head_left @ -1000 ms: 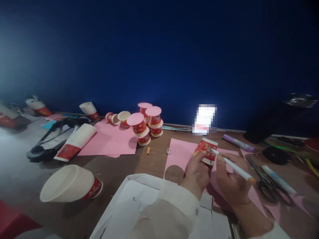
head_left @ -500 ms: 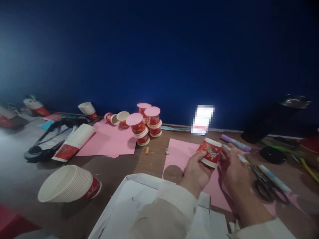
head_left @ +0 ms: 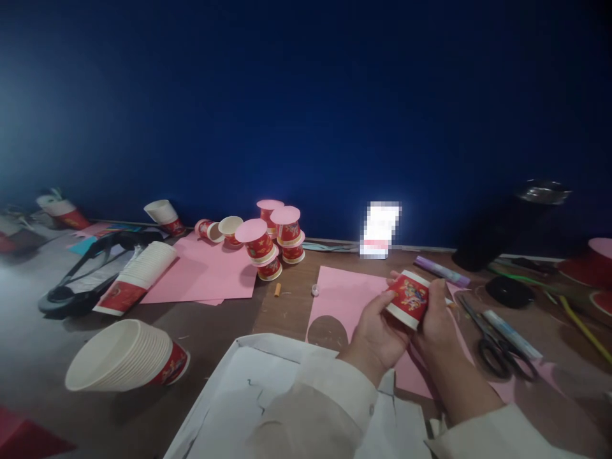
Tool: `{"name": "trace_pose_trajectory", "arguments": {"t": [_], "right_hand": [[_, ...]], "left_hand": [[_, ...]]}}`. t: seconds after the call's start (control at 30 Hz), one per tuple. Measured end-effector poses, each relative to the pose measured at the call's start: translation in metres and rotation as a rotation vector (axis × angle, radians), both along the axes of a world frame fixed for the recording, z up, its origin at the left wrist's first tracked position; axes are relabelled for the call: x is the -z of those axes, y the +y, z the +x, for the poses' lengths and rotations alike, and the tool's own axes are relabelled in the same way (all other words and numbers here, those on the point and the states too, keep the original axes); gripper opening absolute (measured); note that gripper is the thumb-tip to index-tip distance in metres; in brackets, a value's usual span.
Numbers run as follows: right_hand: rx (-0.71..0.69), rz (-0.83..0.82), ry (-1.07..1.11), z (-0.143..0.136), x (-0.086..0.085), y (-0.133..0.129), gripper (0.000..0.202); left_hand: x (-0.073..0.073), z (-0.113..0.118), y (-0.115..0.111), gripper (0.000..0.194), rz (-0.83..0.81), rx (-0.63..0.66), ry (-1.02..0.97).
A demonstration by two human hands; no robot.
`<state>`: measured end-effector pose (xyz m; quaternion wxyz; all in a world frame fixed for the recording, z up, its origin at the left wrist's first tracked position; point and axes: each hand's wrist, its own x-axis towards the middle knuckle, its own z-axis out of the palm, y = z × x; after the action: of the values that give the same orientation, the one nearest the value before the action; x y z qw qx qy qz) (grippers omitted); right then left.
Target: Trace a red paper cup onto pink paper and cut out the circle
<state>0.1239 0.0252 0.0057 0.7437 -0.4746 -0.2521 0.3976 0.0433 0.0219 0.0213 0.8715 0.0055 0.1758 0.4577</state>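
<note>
A red paper cup (head_left: pixel 410 298) with a printed figure and white bands at its ends is held tilted between my two hands. My left hand (head_left: pixel 380 328) wraps its left side from below. On the right side my right hand (head_left: pixel 436 319) presses against the cup, its fingers partly hidden behind it. Under both hands lies a pink paper sheet (head_left: pixel 344 293) with a round hole cut in it. To the right rest black scissors (head_left: pixel 492 347), a light-blue glue tube (head_left: pixel 514 335) and a purple tube (head_left: pixel 442 271).
Short cups stacked with pink discs (head_left: pixel 265 245) stand at mid-table. Nested paper cups (head_left: pixel 129 357) lie at the left near a black headset-like frame (head_left: pixel 57 299). A white box lid (head_left: pixel 229 382) sits in front. A lit phone (head_left: pixel 380 229) leans on the blue wall.
My right hand has moved from beside the cup onto its right side. The cup has turned slightly in my left hand. The whole view has shifted a little.
</note>
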Motion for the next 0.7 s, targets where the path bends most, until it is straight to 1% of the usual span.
{"name": "trace_pose_trajectory", "arguments": {"t": [0.1,0.13,0.2,0.27,0.33,0.43,0.53,0.63,0.7], "right_hand": [[-0.029,-0.107,0.147,0.004,0.002,0.004,0.062],[-0.024,-0.114,0.160,0.006,0.002,0.005,0.061],[-0.024,-0.103,0.140,0.010,0.004,0.006,0.061],[-0.041,-0.089,0.102,0.014,0.005,0.008,0.064],[-0.036,-0.081,0.077,0.018,0.006,0.009,0.066],[-0.021,-0.078,0.071,0.027,0.009,0.013,0.065],[-0.010,-0.090,0.057,0.033,0.012,0.016,0.066],[0.051,-0.097,0.023,0.036,0.012,0.015,0.066],[0.082,-0.050,-0.063,0.035,0.009,0.013,0.063]], "left_hand": [[0.001,0.002,0.000,0.029,0.001,-0.017,-0.021],[0.001,0.002,-0.001,0.029,-0.001,-0.014,-0.029],[0.001,0.003,-0.003,0.027,0.007,-0.009,-0.026],[0.001,0.004,-0.006,0.024,0.053,-0.017,0.014],[0.000,0.004,-0.009,0.030,0.149,-0.019,0.071],[0.000,0.005,-0.011,0.041,0.263,0.018,0.174],[0.001,0.006,-0.010,0.040,0.300,0.029,0.261],[0.003,0.006,-0.007,0.042,0.308,0.048,0.325],[0.005,0.006,-0.006,0.046,0.305,0.076,0.369]]}}
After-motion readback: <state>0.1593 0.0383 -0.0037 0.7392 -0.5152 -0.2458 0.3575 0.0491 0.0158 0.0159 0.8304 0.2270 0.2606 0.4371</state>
